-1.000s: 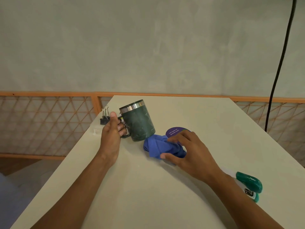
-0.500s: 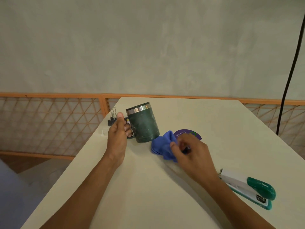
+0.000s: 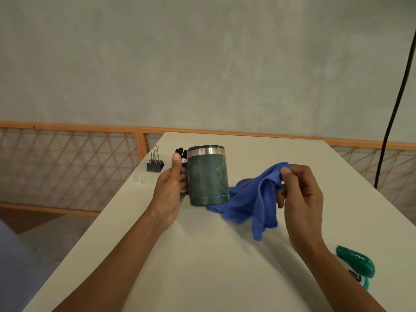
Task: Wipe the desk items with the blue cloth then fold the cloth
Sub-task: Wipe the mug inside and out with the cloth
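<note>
At the centre of the frame, over the desk (image 3: 202, 255), the blue cloth (image 3: 252, 199) hangs limp and light from the right hand (image 3: 301, 199), which pinches its upper edge. Just left of it, the left hand (image 3: 168, 190) grasps the handle of the rigid, probably heavier mug (image 3: 208, 176).

Two bare hands and forearms, nothing worn on either as far as they show.

The left hand (image 3: 168, 190) and right hand (image 3: 301, 199) are uncovered, fingers (image 3: 300, 170) included. The left forearm (image 3: 108, 262), above the near left edge of the desk (image 3: 202, 266), and the right forearm (image 3: 333, 273), above its near right side, are bare along their whole visible length. Both thumbnails are short and plain. A pale bluish blur (image 3: 11, 255) beyond the desk's left edge may be clothing; this cannot be told.
</note>
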A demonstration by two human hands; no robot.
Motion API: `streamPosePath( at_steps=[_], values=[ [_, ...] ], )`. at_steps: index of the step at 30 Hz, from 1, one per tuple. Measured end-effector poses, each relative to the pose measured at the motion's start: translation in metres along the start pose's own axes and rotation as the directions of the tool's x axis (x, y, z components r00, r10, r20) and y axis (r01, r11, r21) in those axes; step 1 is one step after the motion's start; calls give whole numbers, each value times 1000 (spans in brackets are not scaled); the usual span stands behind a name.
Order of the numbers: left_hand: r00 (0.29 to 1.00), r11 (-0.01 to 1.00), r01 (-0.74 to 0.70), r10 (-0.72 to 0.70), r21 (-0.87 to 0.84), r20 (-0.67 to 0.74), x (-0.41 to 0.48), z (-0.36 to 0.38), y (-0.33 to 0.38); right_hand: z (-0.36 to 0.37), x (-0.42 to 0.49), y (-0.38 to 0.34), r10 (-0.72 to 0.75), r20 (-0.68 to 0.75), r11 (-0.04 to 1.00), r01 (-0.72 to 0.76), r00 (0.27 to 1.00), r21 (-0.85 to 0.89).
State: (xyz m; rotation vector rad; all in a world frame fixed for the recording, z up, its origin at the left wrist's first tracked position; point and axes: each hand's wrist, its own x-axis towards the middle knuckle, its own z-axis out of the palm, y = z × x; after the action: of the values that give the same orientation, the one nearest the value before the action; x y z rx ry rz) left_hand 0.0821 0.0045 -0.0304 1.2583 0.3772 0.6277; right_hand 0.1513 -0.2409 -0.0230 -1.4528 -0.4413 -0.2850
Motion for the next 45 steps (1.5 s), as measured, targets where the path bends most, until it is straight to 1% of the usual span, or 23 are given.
streamPosePath(
  at_steps=[2, 3, 4, 5, 6, 7, 8, 9, 10, 11, 13, 15, 18, 20, 23, 28, 31, 34, 36, 37, 40, 44, 45],
  values=[
    [1000, 1000, -6, 5, 20, 18, 2, -2, -3, -2, 1, -4, -158, -23, 985, 156, 987, -72],
    [1000, 1000, -12, 11, 27, 29, 3, -2, -3, -4, 3, -5, -172, -57, 985, 170, 983, -43],
    [999, 999, -15, 14, 34, 37, 4, -3, -4, -5, 9, -5, -104, -110, 993, 109, 988, 41],
    [999, 999, -10, 9, 35, 37, 5, -4, -4, -6, 15, -6, 48, -136, 988, -26, 990, 154],
    [1000, 1000, -4, 3, 28, 26, 6, -5, -5, -6, 20, -5, 255, -92, 940, -224, 963, 258],
    [1000, 1000, 4, -4, 13, 11, 5, -5, -5, -6, 24, -2, 449, 7, 850, -429, 894, 306],
    [1000, 1000, 10, -10, 5, -3, 5, -5, -4, -6, 25, 3, 569, 111, 767, -574, 815, 287],
    [1000, 1000, 13, -13, 1, -16, 5, -5, -4, -5, 23, 9, 605, 185, 739, -633, 774, 233],
    [1000, 1000, 14, -14, -1, -26, 4, -5, -2, -5, 21, 17, 585, 218, 768, -620, 781, 160],
    [999, 1000, 13, -13, -4, -35, 3, -4, -1, -4, 18, 23, 542, 223, 818, -570, 810, 82],
    [999, 1000, 12, -13, -15, -53, 2, -3, 1, -5, 12, 30, 467, 186, 884, -455, 864, -107],
    [998, 1000, 16, -17, -19, -59, 2, -4, 2, -4, 12, 39, 423, 142, 888, -378, 895, -264],
    [998, 1000, 17, -18, -12, -52, 2, -4, 2, -8, 16, 47, 368, 94, 855, -296, 925, -426],
    [999, 1000, 17, -18, -7, -46, 1, -4, 1, -12, 17, 50, 302, 110, 854, -217, 947, -473],
    [999, 1000, 13, -13, -1, -32, -2, 0, 1, -12, 15, 42, 191, 150, 918, -123, 970, -377],
    [999, 1000, 12, -12, -10, -36, -4, 0, 4, -4, 8, 24, 92, 163, 987, -68, 982, -147],
    [999, 1000, 17, -17, -6, -39, -2, -2, 3, -4, 8, 23, 76, 140, 974, -44, 987, -224],
    [999, 1000, 22, -22, -11, -45, -1, -2, 2, -3, 9, 22, 175, 90, 933, -136, 980, -333],
    [999, 1000, 21, -21, -12, -44, 0, -3, 1, -4, 9, 23, 189, 127, 900, -120, 974, -419],
    [999, 1000, 20, -20, -9, -43, 0, -3, 0, -5, 9, 23, 190, 147, 899, -111, 971, -424],
    [999, 1000, 24, -24, -1, -39, 1, -3, 0, -3, 6, 19, 163, 172, 950, -107, 972, -292],
    [999, 1000, 20, -19, 13, -28, -2, 1, -1, 5, 2, 13, 125, 143, 991, -115, 982, -73],
    [1000, 1000, 21, -20, 19, -20, -3, 3, -2, 7, 0, 13, 106, 137, 993, -99, 985, -59]
  ],
)
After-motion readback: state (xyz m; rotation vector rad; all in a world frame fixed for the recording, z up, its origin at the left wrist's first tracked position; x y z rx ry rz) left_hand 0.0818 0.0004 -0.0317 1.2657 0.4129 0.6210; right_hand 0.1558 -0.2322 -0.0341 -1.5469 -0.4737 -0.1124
